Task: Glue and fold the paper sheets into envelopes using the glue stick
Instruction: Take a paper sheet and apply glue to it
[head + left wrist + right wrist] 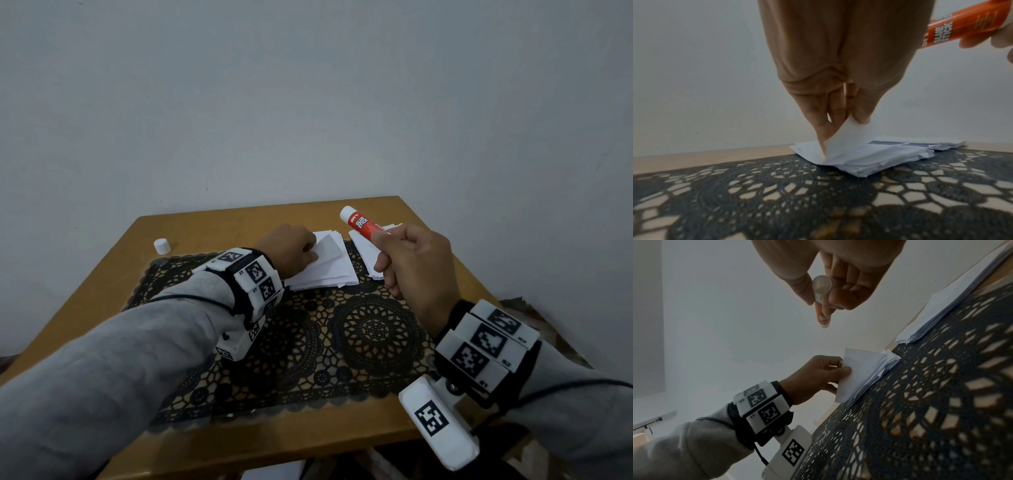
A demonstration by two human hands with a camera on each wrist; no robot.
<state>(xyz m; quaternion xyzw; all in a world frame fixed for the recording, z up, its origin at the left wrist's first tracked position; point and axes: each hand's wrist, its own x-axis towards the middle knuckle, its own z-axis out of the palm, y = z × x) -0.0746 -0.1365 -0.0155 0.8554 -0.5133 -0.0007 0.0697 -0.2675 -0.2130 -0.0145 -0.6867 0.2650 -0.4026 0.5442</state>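
Note:
A stack of white paper sheets lies at the far edge of the black lace mat. My left hand pinches the near-left corner of the top sheet between thumb and fingers and lifts it off the stack. Raised above the table to the right, my right hand grips a red glue stick, which points up and away. The right wrist view shows the glue stick in my fingers and the left hand holding the raised sheet.
A second pile of white paper lies to the right of the first, partly behind my right hand. A small white cap stands on the wooden table at the far left. A wall rises just behind the table.

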